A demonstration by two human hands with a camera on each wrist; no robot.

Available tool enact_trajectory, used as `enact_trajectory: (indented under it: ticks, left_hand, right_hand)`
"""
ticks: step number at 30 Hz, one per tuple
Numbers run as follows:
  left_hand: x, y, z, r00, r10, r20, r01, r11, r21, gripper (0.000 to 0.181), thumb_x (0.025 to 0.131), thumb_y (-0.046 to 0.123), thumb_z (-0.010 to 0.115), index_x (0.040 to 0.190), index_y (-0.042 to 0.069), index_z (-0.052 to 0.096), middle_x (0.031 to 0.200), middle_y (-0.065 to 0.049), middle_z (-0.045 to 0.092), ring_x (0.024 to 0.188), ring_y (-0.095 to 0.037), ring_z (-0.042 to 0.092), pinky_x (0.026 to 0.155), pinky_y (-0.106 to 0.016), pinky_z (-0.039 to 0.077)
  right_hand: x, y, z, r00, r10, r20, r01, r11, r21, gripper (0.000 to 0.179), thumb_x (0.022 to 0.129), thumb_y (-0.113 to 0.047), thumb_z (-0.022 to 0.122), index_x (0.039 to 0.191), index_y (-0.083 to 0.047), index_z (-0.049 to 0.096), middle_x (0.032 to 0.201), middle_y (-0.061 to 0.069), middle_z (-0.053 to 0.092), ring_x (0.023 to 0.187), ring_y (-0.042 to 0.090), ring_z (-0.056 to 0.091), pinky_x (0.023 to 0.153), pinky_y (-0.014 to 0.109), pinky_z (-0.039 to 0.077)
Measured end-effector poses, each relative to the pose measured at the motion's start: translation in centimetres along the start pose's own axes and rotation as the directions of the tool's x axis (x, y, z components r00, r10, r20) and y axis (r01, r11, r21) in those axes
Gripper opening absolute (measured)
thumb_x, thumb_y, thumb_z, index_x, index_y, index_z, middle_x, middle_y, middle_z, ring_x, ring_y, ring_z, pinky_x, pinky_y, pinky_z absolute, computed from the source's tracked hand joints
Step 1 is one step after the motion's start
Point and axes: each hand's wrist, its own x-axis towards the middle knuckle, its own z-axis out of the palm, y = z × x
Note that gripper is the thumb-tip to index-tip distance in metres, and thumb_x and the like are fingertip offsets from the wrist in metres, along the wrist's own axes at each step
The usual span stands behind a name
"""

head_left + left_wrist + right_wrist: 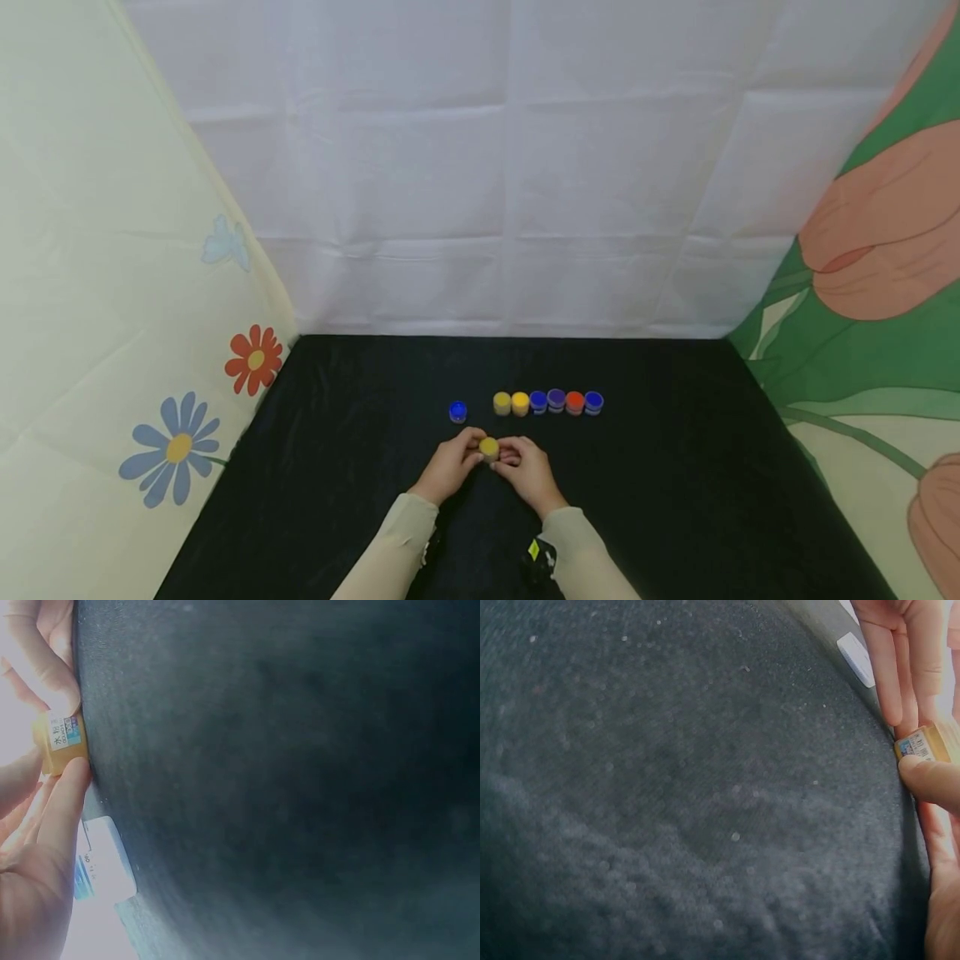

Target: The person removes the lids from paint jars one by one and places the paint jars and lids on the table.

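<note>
A small paint jar [489, 450] with a yellow lid stands upright between both hands near the front of the black table. The left hand [448, 465] pinches it from the left, thumb and fingers on its side. From the right, the right hand [529, 475] grips the same jar with thumb and fingertips. In the left wrist view the yellow jar [69, 747] shows a printed label, with fingertips pressed on its side. The right wrist view has part of the jar [928, 741] at the right edge, a thumb partly over its label.
Behind the hands, a blue-lidded jar [457, 412] stands alone on the left. A row of several jars runs to its right, from an olive-yellow jar [502, 404] to a blue jar [593, 403]. The black cloth [675, 467] meets a white backdrop [480, 208].
</note>
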Motion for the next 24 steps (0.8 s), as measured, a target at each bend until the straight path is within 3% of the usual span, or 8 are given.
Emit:
enact_trajectory:
  ticks: [9,16,21,24]
  left_hand:
    - [-0.04,0.24,-0.11,1.0,-0.022,0.003,0.021,1.0,0.02,0.025,0.1,0.003,0.061,0.125,0.005,0.063,0.116,-0.012,0.071,0.106,-0.026,0.068,0.089,-0.042,0.055]
    - [-0.12,0.28,-0.14,1.0,-0.018,0.002,0.018,1.0,0.008,0.025,0.1,0.002,0.061,0.125,0.003,0.061,0.116,-0.013,0.071,0.106,-0.027,0.068,0.089,-0.042,0.055]
    - [-0.04,0.14,-0.12,0.999,-0.022,0.023,0.021,0.999,0.03,0.037,0.1,0.004,0.061,0.137,0.004,0.058,0.12,-0.013,0.07,0.108,-0.026,0.067,0.091,-0.042,0.055]
    - [0.07,0.05,-0.07,0.999,-0.022,0.029,0.02,0.999,0.037,0.035,0.101,0.006,0.06,0.136,0.007,0.061,0.122,-0.01,0.07,0.108,-0.023,0.067,0.09,-0.041,0.054]
  right_hand:
    - [-0.22,0.25,-0.26,0.991,-0.131,-0.005,0.131,0.991,0.016,0.025,0.082,0.003,0.08,0.104,0.007,0.069,0.092,0.008,0.061,0.08,0.011,0.066,0.072,0.024,0.057]
    - [-0.14,-0.11,-0.1,1.0,-0.02,0.008,0.019,0.999,0.032,0.027,0.081,0.006,0.08,0.106,0.006,0.07,0.095,0.011,0.062,0.086,0.025,0.069,0.076,0.028,0.058]
    - [-0.06,-0.14,-0.03,1.0,-0.005,0.006,0.005,1.0,0.023,0.028,0.081,0.007,0.081,0.106,0.006,0.069,0.095,0.011,0.062,0.086,0.027,0.07,0.076,0.028,0.058]
    - [-0.05,-0.19,-0.08,1.0,-0.007,0.006,0.007,1.0,0.015,0.027,0.081,0.007,0.08,0.106,0.006,0.07,0.095,0.01,0.062,0.086,0.025,0.069,0.076,0.027,0.058]
